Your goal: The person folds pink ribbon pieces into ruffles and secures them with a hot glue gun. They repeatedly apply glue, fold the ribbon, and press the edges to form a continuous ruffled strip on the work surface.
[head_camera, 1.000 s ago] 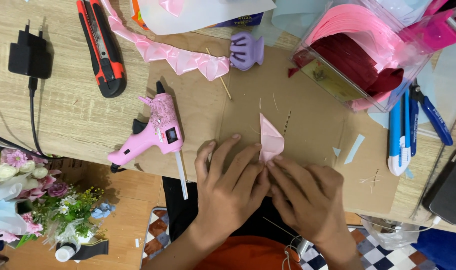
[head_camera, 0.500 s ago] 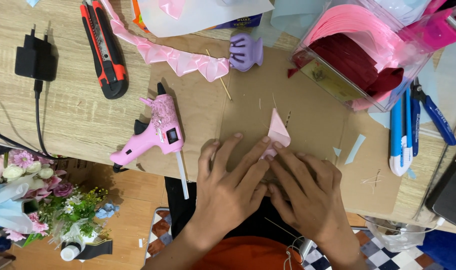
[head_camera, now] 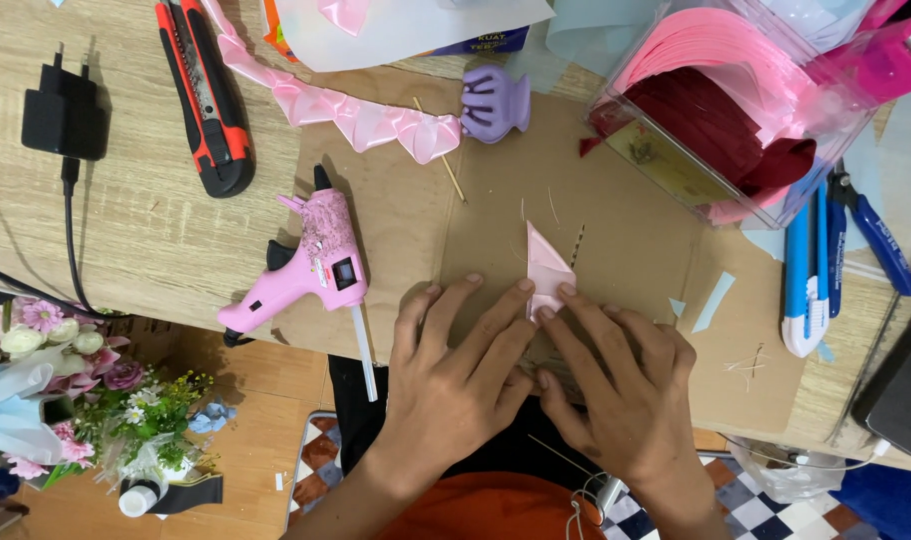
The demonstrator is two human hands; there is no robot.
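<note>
A small pointed piece of pink ribbon (head_camera: 545,265) lies on a brown cardboard sheet (head_camera: 615,220). Both my hands press flat on it from below. My left hand (head_camera: 455,370) has its fingers spread, the fingertips at the ribbon's lower left edge. My right hand (head_camera: 615,375) lies beside it, its fingertips on the ribbon's lower right edge. The lower part of the ribbon is hidden under my fingers. A pink glue gun (head_camera: 310,265) rests on the cardboard just left of my left hand.
A pleated pink ribbon strip (head_camera: 345,105), purple hair claw (head_camera: 493,100), red-black utility knife (head_camera: 205,95) and black charger (head_camera: 65,115) lie at the back. A clear box of pink and dark red ribbon (head_camera: 725,110) and blue tools (head_camera: 810,270) are right. Flowers (head_camera: 55,380) sit lower left.
My hands have slid slightly forward along the ribbon piece, pressing it flatter; the view has shifted a little. Nothing else on the table moved.
</note>
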